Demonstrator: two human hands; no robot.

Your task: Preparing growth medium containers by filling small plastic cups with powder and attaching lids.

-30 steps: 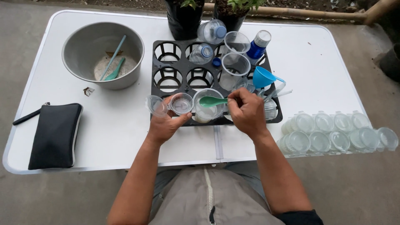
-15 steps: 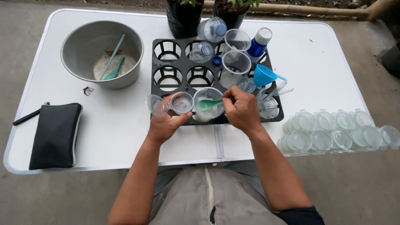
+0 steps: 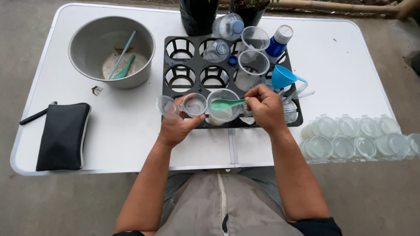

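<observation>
White tabletop point(image 3: 341, 57), black cup tray point(image 3: 192, 65) at centre, steel bowl point(image 3: 87, 39) far left. Left hand point(image 3: 177, 124) is closed around a small clear cup point(image 3: 194, 105) with hinged lid point(image 3: 167, 106). Right hand point(image 3: 264, 107) pinches a green spoon point(image 3: 225, 103) over a powder-filled cup point(image 3: 222, 107). Small cup looks unfilled; stacked cups point(image 3: 350, 135) at right untouched.

The left hand point(image 3: 175, 126) holds a small clear cup point(image 3: 194, 105) while the right hand point(image 3: 264, 107) holds a green spoon point(image 3: 225, 104).

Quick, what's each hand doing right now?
Left hand: closed on a small clear cup with hinged lid.
Right hand: closed on a green spoon over a clear cup.
</observation>
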